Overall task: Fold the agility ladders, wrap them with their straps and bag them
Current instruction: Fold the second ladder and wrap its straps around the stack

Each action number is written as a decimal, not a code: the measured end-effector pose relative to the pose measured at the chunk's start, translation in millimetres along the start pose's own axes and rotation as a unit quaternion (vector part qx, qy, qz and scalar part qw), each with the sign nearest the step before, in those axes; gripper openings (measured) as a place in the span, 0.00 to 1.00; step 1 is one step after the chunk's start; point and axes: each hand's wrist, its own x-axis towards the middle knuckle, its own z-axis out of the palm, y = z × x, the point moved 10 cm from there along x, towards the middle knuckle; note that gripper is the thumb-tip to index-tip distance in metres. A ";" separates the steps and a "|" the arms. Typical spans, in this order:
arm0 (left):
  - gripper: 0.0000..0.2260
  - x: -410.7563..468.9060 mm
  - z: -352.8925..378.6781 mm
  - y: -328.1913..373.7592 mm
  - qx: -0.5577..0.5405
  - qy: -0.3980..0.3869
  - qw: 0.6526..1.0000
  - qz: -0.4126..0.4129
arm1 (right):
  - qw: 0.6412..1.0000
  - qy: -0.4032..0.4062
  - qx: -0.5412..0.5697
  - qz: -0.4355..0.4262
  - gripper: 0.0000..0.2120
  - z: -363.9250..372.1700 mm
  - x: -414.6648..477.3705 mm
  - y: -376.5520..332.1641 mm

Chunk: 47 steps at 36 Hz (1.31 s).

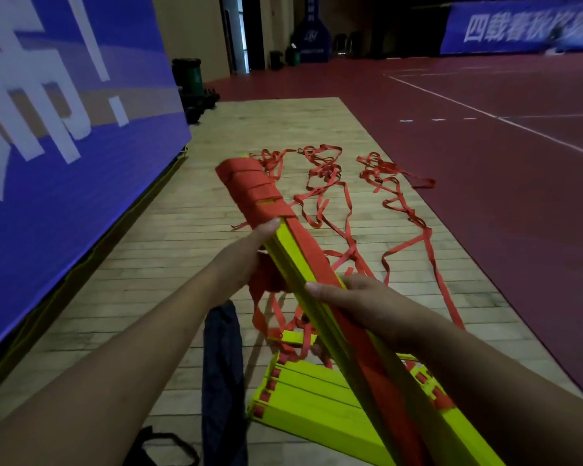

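The ladder bundle point(285, 245) is a stack of flat, hard yellow bars with soft red strap point(249, 190) wound round its far end, held slanted above the wooden floor point(249, 129). Your left hand point(246, 260) grips it just under the wrap, your right hand point(360, 301) lower down. Your fingers underneath are hidden.

Yellow-green smooth plastic ladder rungs point(320, 294), matt. Red woven cloth straps point(249, 186), matt. Pale wooden plank floor point(317, 129), dull. Dark blue cloth bag point(221, 364), soft.
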 end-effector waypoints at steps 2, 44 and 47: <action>0.32 -2.2 5.4 -10.2 0.073 0.003 0.997 -0.032 | 0.990 0.058 -0.129 -0.013 0.20 -9.2 6.0 1.0; 0.19 -6.5 10.7 0.8 -0.179 0.083 0.980 0.036 | 0.991 -0.018 -0.136 0.009 0.21 1.7 9.0 4.1; 0.18 -7.2 16.4 9.0 -0.185 0.045 0.980 0.058 | 0.987 -0.137 0.055 0.059 0.20 34.4 8.8 22.0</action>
